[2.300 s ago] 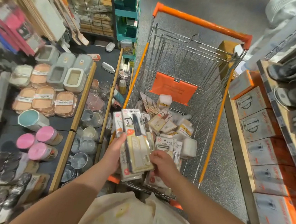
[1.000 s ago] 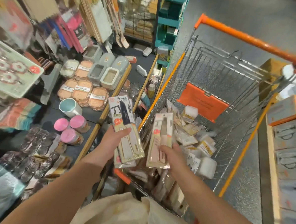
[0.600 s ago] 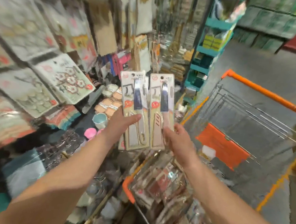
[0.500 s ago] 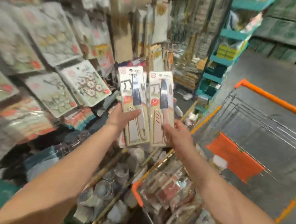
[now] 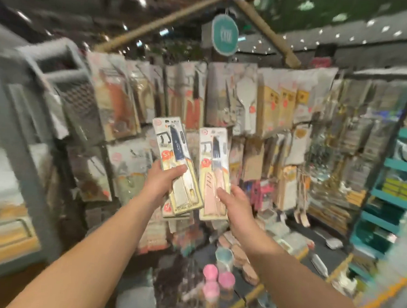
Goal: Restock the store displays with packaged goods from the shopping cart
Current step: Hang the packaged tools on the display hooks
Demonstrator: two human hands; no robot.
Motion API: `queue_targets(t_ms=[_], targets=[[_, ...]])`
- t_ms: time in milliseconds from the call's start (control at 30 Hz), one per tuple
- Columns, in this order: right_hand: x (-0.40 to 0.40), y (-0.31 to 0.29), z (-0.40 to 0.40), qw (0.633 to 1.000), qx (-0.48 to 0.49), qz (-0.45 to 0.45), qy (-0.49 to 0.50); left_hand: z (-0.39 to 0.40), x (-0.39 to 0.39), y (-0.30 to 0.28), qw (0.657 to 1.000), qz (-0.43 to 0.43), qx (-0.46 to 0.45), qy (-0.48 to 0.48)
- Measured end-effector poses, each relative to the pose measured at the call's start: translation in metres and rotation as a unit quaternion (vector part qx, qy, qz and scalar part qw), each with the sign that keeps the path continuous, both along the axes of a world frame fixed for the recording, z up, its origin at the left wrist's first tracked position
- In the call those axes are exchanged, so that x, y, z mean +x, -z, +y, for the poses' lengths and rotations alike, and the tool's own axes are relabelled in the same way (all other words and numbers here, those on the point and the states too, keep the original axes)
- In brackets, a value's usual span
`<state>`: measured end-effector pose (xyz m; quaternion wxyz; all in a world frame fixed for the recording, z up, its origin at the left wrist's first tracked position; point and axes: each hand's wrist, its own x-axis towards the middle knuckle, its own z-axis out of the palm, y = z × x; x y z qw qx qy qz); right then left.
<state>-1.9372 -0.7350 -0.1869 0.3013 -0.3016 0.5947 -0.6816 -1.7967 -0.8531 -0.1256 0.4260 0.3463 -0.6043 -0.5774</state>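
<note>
— Hanging racks of packaged kitchenware (image 5: pixel 234 96) fill the wall. The hands?
— Left hand (image 5: pixel 162 182) grips a stack of knife packs (image 5: pixel 175 166); right hand (image 5: pixel 236 203) clasps one pink-handled knife pack (image 5: pixel 214 173), raised before the racks.
— Labels?
— Too blurred to read.

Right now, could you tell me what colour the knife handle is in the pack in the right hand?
Pale pink, in the head view: the knife pack.
</note>
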Motion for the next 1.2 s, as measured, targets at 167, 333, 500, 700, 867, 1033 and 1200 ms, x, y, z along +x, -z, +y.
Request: queue_targets(t_ms=[167,333,500,700,867,1033,1200], targets=[[-0.016,-0.042,-0.043,0.999,-0.014,0.033,-0.016,-0.015,0.001,-0.058,0.999,0.018,-0.046,-0.018],[-0.037,-0.108,-0.063,0.997,-0.013,0.081,0.003,-0.027,-0.009,-0.097,0.997,-0.006,-0.077,-0.013],[-0.073,-0.16,-0.086,0.99,-0.046,0.13,0.021,-0.054,-0.021,-0.122,0.996,-0.012,-0.085,-0.025],[-0.097,-0.192,-0.113,0.979,-0.063,0.193,0.02,-0.068,-0.027,-0.121,0.997,-0.006,-0.074,-0.017],[-0.101,-0.195,-0.136,0.983,-0.05,0.174,0.026,-0.082,-0.022,-0.113,0.997,-0.001,-0.071,-0.042],[-0.1,-0.2,-0.144,0.981,-0.057,0.176,0.052,-0.093,-0.012,-0.118,0.995,0.013,-0.07,-0.064],[-0.105,-0.185,-0.147,0.981,-0.064,0.174,0.049,-0.106,-0.002,-0.117,0.995,0.009,-0.073,-0.073]])
